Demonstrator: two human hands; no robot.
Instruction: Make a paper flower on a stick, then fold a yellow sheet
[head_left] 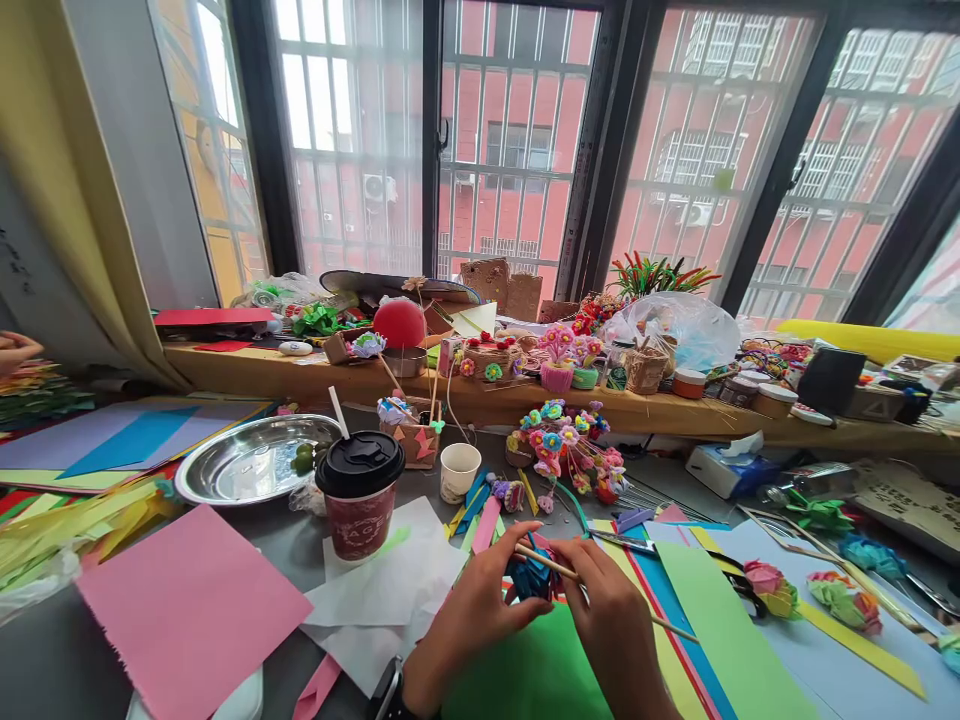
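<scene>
Both hands meet at the front of the table, just right of centre. My left hand [491,590], with a dark watch at its wrist, curls round a folded blue paper piece [531,574] that has some pink beside it. A thin wooden stick [547,562] crosses over the blue paper and slants down to the right. The fingers of my right hand [600,585] close on the stick and the right side of the paper piece. Its fingertips are partly hidden. Green paper [536,665] lies beneath the hands.
A lidded cup [358,515] with a straw, a steel plate [202,470] and a paper cup [459,470] stand left of the hands. Pink paper [195,610] lies front left, coloured sheets [720,610] right. Another person's hand [16,352] shows far left.
</scene>
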